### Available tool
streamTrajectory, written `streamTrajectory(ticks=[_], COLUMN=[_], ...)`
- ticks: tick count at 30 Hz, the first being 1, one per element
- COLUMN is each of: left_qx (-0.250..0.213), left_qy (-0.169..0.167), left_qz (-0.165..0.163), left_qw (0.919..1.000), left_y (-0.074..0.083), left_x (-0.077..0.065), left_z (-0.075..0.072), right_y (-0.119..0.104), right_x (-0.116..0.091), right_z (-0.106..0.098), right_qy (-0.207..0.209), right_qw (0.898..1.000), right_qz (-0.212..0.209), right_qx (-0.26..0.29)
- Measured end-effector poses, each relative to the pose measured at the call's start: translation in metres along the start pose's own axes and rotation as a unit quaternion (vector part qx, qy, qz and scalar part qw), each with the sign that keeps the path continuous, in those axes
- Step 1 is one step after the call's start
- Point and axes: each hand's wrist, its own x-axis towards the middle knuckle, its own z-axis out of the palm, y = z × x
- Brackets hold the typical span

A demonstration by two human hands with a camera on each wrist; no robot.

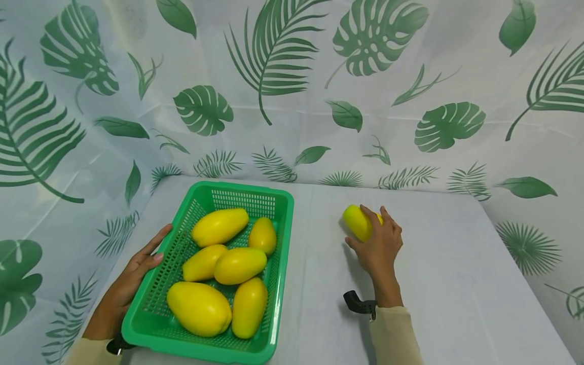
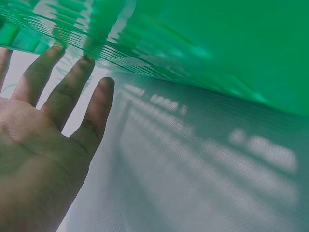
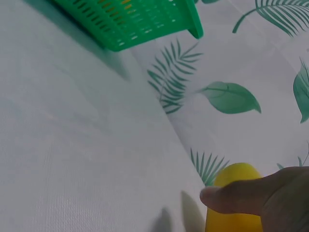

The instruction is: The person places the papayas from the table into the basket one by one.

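On the right of the white table, my right hand (image 1: pixel 380 247) grips a yellow papaya (image 1: pixel 357 221) between thumb and fingers. The right wrist view shows my thumb (image 3: pixel 236 195) lying across this papaya (image 3: pixel 234 220), with the other fingers hidden. My left hand (image 1: pixel 132 276) is at the left side of a green plastic basket (image 1: pixel 288 243). Its fingers (image 2: pixel 67 94) are straight and spread, fingertips right at the slotted wall (image 2: pixel 145 67) in the left wrist view. Several yellow papayas lie in the basket, among them a large one (image 1: pixel 198 309) at the near end.
The white tabletop (image 1: pixel 319 284) runs back to a hanging white cloth (image 1: pixel 292 137) printed with green leaves. More of this cloth hangs along the left and right sides. A black wrist strap mount (image 1: pixel 358 304) sticks out from my right wrist.
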Motion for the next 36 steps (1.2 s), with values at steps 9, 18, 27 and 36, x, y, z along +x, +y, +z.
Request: streamTrajectory(ticks=[9,18,27,36], left_qx=[0.014,0.007,0.011,-0.001], left_qy=[0.007,0.006,0.008,0.001], left_qz=[-0.003,-0.005,0.0,0.002], left_qw=[0.9999,0.9999,0.9999,1.0], left_y=[-0.001,-0.001,0.0,-0.001], left_x=[0.0,0.0,0.001,0.0], left_z=[-0.001,-0.001,-0.001,-0.001], right_y=[0.006,-0.001,-0.014,-0.02], right_x=[0.002,-0.004,-0.009,-0.01], right_z=[0.003,0.008,0.01,0.007], right_qy=[0.035,0.045,0.028,0.031], right_qw=[0.999,0.997,0.998,0.997], right_qz=[0.02,-0.003,-0.017,-0.025], right_qx=[0.032,0.061,0.059,0.065])
